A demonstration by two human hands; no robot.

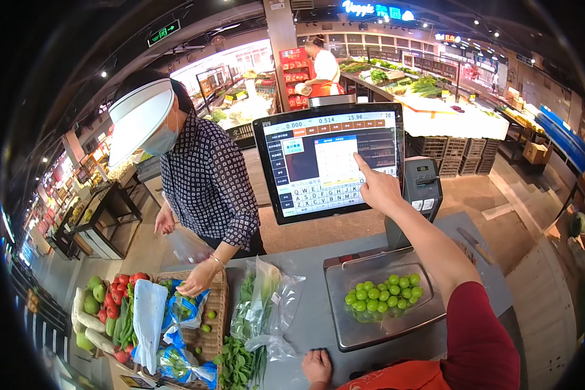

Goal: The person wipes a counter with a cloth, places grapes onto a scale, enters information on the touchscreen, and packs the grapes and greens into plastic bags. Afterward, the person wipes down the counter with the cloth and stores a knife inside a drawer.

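Observation:
My right hand (378, 188) reaches forward with its index finger stretched out at the touch screen (335, 162); the other fingers are curled and hold nothing visible. A pop-up window is on the screen near the fingertip. Below my right arm, a bunch of green grapes (385, 294) lies on the metal scale tray (351, 331). My left hand (317, 366) rests on the grey counter (305, 325) with its fingers curled in, apart from the scale. To its left lie leafy greens in a clear plastic bag (271, 305).
A customer (208, 169) in a visor and mask stands across the counter, one hand over a wicker basket (220, 286) of vegetables and fruit. A small device (422, 185) stands beside the screen. A knife (474, 244) lies at the right. Another person (324, 68) stands behind.

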